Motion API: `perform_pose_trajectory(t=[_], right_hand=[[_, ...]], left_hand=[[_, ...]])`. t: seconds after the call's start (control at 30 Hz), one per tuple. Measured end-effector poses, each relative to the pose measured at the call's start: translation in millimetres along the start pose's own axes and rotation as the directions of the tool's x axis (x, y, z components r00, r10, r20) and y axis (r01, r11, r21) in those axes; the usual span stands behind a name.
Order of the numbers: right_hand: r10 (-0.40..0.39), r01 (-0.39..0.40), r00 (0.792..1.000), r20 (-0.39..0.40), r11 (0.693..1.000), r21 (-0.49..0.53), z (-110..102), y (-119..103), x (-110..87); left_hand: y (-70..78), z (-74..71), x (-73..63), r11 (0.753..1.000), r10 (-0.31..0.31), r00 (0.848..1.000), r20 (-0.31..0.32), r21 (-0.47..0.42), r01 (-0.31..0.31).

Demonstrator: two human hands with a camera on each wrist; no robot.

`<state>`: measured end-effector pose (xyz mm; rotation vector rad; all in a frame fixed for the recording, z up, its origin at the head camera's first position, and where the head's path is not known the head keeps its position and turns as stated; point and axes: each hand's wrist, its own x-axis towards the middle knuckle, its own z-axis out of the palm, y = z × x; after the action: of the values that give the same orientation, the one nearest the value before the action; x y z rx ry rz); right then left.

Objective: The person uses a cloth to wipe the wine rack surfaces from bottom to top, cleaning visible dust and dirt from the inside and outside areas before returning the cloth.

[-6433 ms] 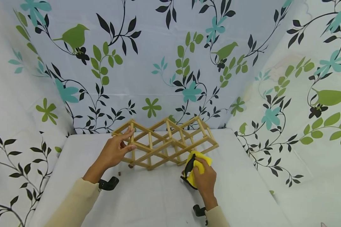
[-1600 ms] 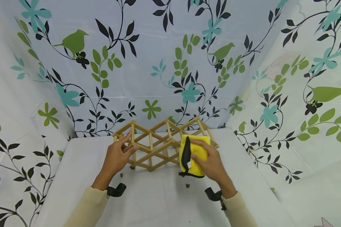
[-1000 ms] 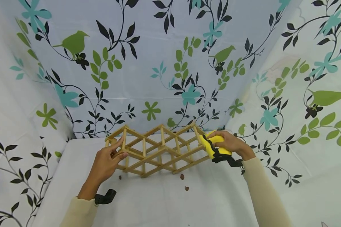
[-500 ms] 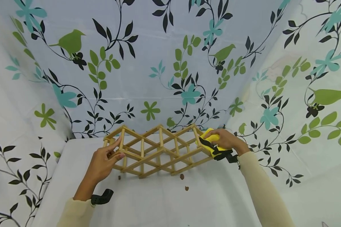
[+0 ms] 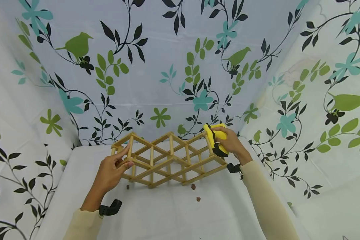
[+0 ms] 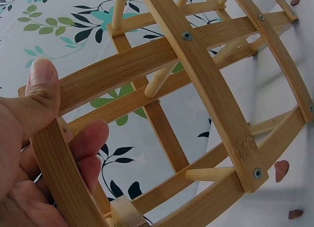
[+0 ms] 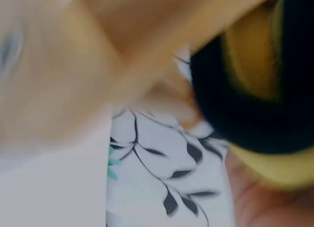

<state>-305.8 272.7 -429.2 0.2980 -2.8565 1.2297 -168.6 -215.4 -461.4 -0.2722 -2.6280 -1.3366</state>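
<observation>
A light wooden lattice rack (image 5: 171,145), like a folding wine rack, stands stretched out on the white-covered table. My left hand (image 5: 109,171) grips its left end; in the left wrist view the thumb (image 6: 43,84) lies over a slat and fingers curl behind it. At the rack's upper right corner, my right hand (image 5: 232,146) holds a yellow cloth (image 5: 210,135) with black edging against the end post. Blurred in the right wrist view, the cloth (image 7: 274,170) shows close to the wood. My right fingertips are partly hidden by the cloth.
Small brown bits (image 5: 193,186) lie on the white table cover (image 5: 168,216) in front of the rack. Behind and at both sides hang sheets (image 5: 156,83) printed with leaves, birds and flowers.
My right hand has carried the cloth from the rack's front to its right end, then up to the top corner. The rack has shifted slightly left and nearer, my left hand moving with it.
</observation>
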Motion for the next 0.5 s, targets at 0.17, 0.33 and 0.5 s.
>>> perform_pose_trajectory(t=[0.17, 0.33, 0.5], right_hand=[[0.034, -0.051, 0.995, -0.090, 0.980, -0.192, -10.2, 12.0, -7.6], [-0.001, 0.026, 0.994, -0.106, 0.971, 0.240, -9.7, 6.3, -8.2], [0.008, -0.008, 1.000, -0.003, 1.000, -0.027, 0.5, 14.5, -4.5]], left_hand=[[0.0, 4.6, 1.9, 0.999, -0.002, 1.000, 0.021, -0.033, 0.003], [0.9, 4.4, 1.8, 0.999, -0.006, 1.000, 0.013, -0.035, 0.006], [1.9, 2.7, 2.1, 0.999, -0.018, 1.000, 0.011, -0.030, 0.018]])
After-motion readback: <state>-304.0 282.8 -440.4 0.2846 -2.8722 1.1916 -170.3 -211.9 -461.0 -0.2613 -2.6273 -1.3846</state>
